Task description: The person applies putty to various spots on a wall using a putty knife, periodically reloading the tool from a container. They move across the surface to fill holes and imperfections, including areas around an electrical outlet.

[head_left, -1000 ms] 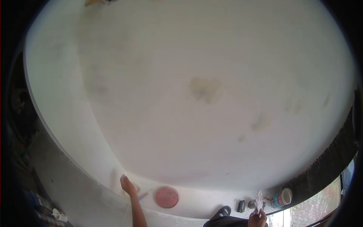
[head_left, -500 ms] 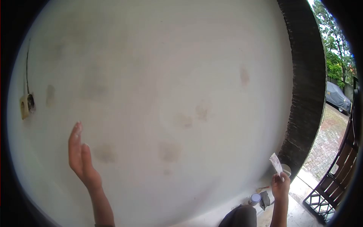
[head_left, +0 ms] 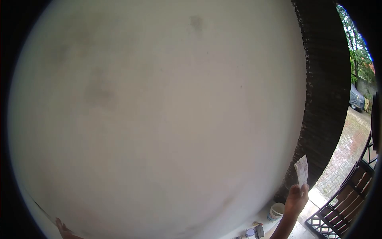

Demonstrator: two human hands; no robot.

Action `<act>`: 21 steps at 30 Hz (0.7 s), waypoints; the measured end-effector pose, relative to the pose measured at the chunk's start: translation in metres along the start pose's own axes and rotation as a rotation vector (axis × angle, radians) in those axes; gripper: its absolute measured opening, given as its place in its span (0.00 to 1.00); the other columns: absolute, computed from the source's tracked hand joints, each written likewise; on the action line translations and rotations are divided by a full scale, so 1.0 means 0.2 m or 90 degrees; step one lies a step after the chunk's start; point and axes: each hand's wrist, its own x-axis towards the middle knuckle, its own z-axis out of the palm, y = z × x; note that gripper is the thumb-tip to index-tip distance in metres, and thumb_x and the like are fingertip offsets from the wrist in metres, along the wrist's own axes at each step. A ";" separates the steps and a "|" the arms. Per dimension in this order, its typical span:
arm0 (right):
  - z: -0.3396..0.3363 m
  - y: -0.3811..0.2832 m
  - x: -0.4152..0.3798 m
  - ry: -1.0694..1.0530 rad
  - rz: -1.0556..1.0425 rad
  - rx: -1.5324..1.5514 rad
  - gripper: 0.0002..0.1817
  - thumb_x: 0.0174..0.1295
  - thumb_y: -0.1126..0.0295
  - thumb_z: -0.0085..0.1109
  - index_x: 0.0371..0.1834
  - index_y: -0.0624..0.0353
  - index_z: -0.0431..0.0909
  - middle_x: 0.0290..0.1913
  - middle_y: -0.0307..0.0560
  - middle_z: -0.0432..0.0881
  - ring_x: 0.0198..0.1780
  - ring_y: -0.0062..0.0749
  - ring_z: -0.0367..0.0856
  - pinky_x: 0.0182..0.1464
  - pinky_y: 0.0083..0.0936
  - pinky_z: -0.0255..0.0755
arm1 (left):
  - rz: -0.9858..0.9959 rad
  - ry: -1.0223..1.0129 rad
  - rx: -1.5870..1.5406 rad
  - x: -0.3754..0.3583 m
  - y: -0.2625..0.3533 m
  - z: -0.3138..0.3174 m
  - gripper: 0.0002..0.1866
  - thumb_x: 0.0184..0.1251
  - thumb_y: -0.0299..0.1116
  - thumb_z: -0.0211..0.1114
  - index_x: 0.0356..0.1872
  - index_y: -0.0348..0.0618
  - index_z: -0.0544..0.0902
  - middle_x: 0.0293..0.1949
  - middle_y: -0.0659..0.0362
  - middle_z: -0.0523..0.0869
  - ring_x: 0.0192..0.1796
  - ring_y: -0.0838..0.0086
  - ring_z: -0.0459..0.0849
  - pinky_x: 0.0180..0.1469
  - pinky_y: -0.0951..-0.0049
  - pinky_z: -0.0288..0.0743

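A pale plastered wall [head_left: 191, 131] with faint grey smudges fills most of the view. At the lower right my right hand [head_left: 295, 201] is closed on the lower end of a folded, white-dusted sheet [head_left: 301, 169], which points upward past the dark strip at the wall's edge. My left hand [head_left: 63, 230] is low in the bottom left corner, mostly cut off by the frame, with its visible fingers stretched out by the wall. Nothing shows in it.
Below the right hand stand a white bucket [head_left: 277, 210], a round-lidded can [head_left: 250, 232] and a dark cloth [head_left: 259, 231]. A dark textured column [head_left: 326, 79] borders the wall. Beyond it are a slatted gate [head_left: 350, 203], brick paving [head_left: 342, 163] and a covered car [head_left: 357, 98].
The view has shifted upward along the wall, so the switch plate has left sight. My left hand has dropped to the bottom corner; my right still holds the folded sheet.
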 end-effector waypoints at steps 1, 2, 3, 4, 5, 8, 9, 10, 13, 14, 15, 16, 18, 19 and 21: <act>0.13 -0.04 0.01 -0.030 0.029 0.011 0.08 0.63 0.74 0.57 0.43 0.59 0.70 0.37 0.47 0.80 0.36 0.30 0.81 0.45 0.29 0.79 | -0.024 0.017 -0.002 0.06 0.08 0.03 0.27 0.75 0.51 0.45 0.53 0.33 0.76 0.51 0.47 0.79 0.52 0.58 0.77 0.52 0.60 0.73; 0.24 -0.05 0.03 -0.023 0.033 0.003 0.08 0.63 0.74 0.57 0.43 0.59 0.70 0.37 0.47 0.80 0.36 0.30 0.81 0.45 0.29 0.79 | -0.047 0.032 -0.002 0.08 0.14 0.04 0.28 0.74 0.52 0.47 0.49 0.32 0.78 0.45 0.46 0.81 0.45 0.57 0.81 0.44 0.61 0.79; 0.37 -0.05 0.02 -0.053 0.039 0.014 0.07 0.63 0.73 0.56 0.43 0.59 0.71 0.39 0.47 0.81 0.37 0.30 0.81 0.46 0.29 0.79 | -0.067 0.042 -0.004 0.13 0.19 0.04 0.29 0.73 0.53 0.50 0.45 0.31 0.80 0.40 0.45 0.84 0.38 0.57 0.84 0.36 0.61 0.85; 0.49 -0.06 0.01 -0.084 0.037 0.029 0.07 0.64 0.73 0.56 0.42 0.59 0.72 0.41 0.48 0.81 0.38 0.30 0.81 0.48 0.29 0.78 | -0.062 0.029 -0.010 0.18 0.24 0.06 0.29 0.73 0.53 0.50 0.45 0.31 0.80 0.40 0.45 0.84 0.38 0.57 0.84 0.36 0.61 0.85; 0.59 -0.06 0.03 -0.072 0.029 0.027 0.07 0.64 0.73 0.56 0.42 0.59 0.72 0.41 0.48 0.81 0.38 0.30 0.81 0.48 0.29 0.78 | -0.080 0.048 -0.114 0.19 0.29 0.12 0.27 0.75 0.49 0.49 0.42 0.29 0.81 0.37 0.44 0.84 0.35 0.58 0.84 0.36 0.61 0.85; 0.80 -0.01 0.15 -0.124 0.041 0.030 0.08 0.65 0.72 0.54 0.46 0.61 0.72 0.44 0.48 0.81 0.40 0.30 0.81 0.50 0.29 0.77 | -0.169 0.004 -0.143 0.12 0.36 0.27 0.23 0.74 0.43 0.49 0.43 0.29 0.81 0.37 0.41 0.83 0.34 0.56 0.83 0.38 0.61 0.83; 0.88 0.00 0.11 -0.175 0.024 0.041 0.11 0.66 0.72 0.52 0.49 0.62 0.71 0.45 0.49 0.81 0.41 0.31 0.81 0.50 0.30 0.77 | -0.105 -0.014 -0.389 0.11 0.32 0.30 0.22 0.73 0.42 0.50 0.44 0.29 0.81 0.38 0.41 0.83 0.36 0.55 0.83 0.39 0.60 0.83; 0.96 0.00 0.08 -0.224 0.011 0.049 0.13 0.67 0.71 0.51 0.53 0.63 0.70 0.46 0.50 0.81 0.42 0.32 0.82 0.50 0.30 0.77 | -0.042 -0.034 -0.633 0.11 0.30 0.32 0.21 0.72 0.42 0.51 0.44 0.29 0.80 0.40 0.40 0.82 0.38 0.54 0.82 0.40 0.59 0.82; 1.22 0.07 -0.02 -0.368 -0.154 0.001 0.19 0.70 0.71 0.45 0.60 0.69 0.63 0.47 0.54 0.80 0.44 0.35 0.82 0.52 0.33 0.76 | -0.086 -0.126 -0.752 0.11 0.29 0.33 0.21 0.69 0.42 0.54 0.45 0.31 0.80 0.42 0.40 0.81 0.43 0.51 0.81 0.43 0.58 0.83; 1.28 0.11 -0.04 -0.417 -0.227 -0.027 0.20 0.71 0.70 0.43 0.61 0.71 0.62 0.49 0.56 0.80 0.45 0.36 0.82 0.53 0.33 0.76 | -0.096 -0.146 -0.770 0.11 0.29 0.31 0.20 0.69 0.42 0.55 0.45 0.31 0.81 0.41 0.41 0.82 0.44 0.51 0.81 0.43 0.58 0.83; 1.35 0.15 -0.04 -0.416 -0.219 -0.033 0.20 0.71 0.70 0.43 0.61 0.71 0.62 0.49 0.56 0.80 0.45 0.36 0.82 0.53 0.33 0.76 | -0.099 -0.153 -0.764 0.11 0.30 0.30 0.20 0.69 0.42 0.55 0.45 0.31 0.81 0.41 0.41 0.82 0.44 0.51 0.81 0.43 0.58 0.83; 1.41 0.20 -0.04 -0.514 -0.370 -0.091 0.20 0.71 0.71 0.41 0.62 0.73 0.61 0.49 0.57 0.79 0.45 0.36 0.82 0.53 0.33 0.75 | -0.092 -0.170 -0.775 0.11 0.32 0.30 0.19 0.68 0.41 0.56 0.43 0.31 0.81 0.41 0.42 0.82 0.44 0.51 0.81 0.41 0.60 0.83; 1.52 0.25 -0.02 -0.671 -0.581 -0.173 0.20 0.71 0.75 0.38 0.63 0.76 0.58 0.50 0.60 0.79 0.45 0.37 0.83 0.51 0.30 0.75 | -0.082 -0.184 -0.784 0.12 0.34 0.27 0.19 0.68 0.41 0.57 0.42 0.32 0.82 0.40 0.43 0.82 0.44 0.52 0.81 0.39 0.61 0.83; 1.58 0.28 -0.04 -0.669 -0.655 -0.187 0.20 0.69 0.79 0.42 0.62 0.76 0.61 0.49 0.60 0.80 0.45 0.39 0.83 0.50 0.30 0.76 | -0.089 -0.196 -0.792 0.13 0.35 0.27 0.19 0.68 0.41 0.57 0.41 0.32 0.82 0.39 0.43 0.82 0.42 0.54 0.81 0.39 0.62 0.82; 1.70 0.35 -0.06 -0.667 -0.736 -0.194 0.20 0.66 0.82 0.45 0.61 0.76 0.63 0.48 0.61 0.80 0.45 0.40 0.83 0.49 0.30 0.77 | -0.096 -0.199 -0.802 0.13 0.34 0.27 0.18 0.68 0.41 0.57 0.41 0.32 0.83 0.39 0.44 0.82 0.41 0.56 0.81 0.38 0.63 0.81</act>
